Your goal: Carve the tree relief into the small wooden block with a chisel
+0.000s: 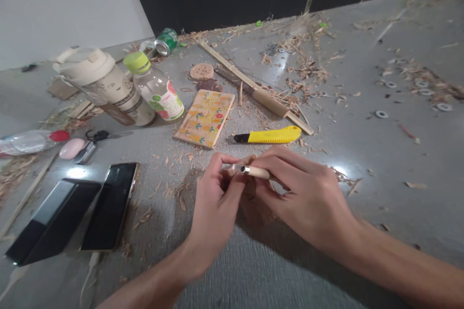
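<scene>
My right hand is closed around a small carving chisel with a pale wooden handle and a metal collar. Its blade points left, toward my left hand. A small wood piece is pinched in my left fingers, and the blade meets it near the thumb. My hands cover much of the wood, so its full shape is hidden. Just beyond them lies a yellow utility knife. Farther back is a painted wooden board with orange, green and red marks.
Two dark phones lie at left, one with a cable. A tumbler, a green-capped bottle and a green can stand behind. A long wooden strip crosses the back. Wood shavings and several washers are scattered at right.
</scene>
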Demonstrator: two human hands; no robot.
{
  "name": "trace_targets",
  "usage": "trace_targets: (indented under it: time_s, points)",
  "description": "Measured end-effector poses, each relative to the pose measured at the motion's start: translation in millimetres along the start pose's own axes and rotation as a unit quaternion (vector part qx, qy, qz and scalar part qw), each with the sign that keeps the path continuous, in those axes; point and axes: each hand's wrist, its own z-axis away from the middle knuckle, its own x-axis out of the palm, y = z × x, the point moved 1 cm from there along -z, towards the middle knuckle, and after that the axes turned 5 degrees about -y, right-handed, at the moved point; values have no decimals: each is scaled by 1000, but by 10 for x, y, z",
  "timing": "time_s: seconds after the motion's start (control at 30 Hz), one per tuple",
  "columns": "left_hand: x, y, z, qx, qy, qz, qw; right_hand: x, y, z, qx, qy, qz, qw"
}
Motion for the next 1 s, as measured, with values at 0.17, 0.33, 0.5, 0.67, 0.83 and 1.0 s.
trace_targets:
  time_s: [0.17,0.33,0.5,0.67,0.83,1.0]
  points:
    - [-124,57,-37,-57,-47,-25,997,3,37,-20,-9,-29,-25,999]
    - [-369,133,98,-113,-130,-44,984,-44,22,-60,-39,-106,-92,989]
    - [-465,129,207,-102,-136,-52,984,-28,7,4,-53,-141,-100,983]
    - [-464,99,198,-102,-146,-59,982,-8,-28,24,-40,-169,-38,984]
    - [-478,70,193,-118,-160,-38,979,-46,-80,-34,-47,-180,25,982]
    - [-491,25,186,-117,-163,-25,979,-96,-105,-43,-77,-207,99,970]
